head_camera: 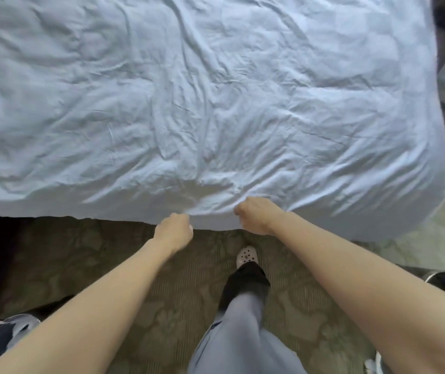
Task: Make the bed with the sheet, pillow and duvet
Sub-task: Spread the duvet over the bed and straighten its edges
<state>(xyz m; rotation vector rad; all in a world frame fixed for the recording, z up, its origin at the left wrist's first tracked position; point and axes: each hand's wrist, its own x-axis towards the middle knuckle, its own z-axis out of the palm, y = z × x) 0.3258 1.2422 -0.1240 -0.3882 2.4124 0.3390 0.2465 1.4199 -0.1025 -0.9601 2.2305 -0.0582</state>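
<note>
Grip: left hand (174,230) and right hand (253,215) each clench duvet (216,103) near edge | duvet wrinkled, spread out

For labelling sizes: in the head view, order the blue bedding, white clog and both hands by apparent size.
Largest: blue bedding, by far.
Then left hand and right hand, alike.
Smallest: white clog, though farther from the camera.

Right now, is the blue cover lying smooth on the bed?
No, the cover is wrinkled and creased all over its top.
</note>
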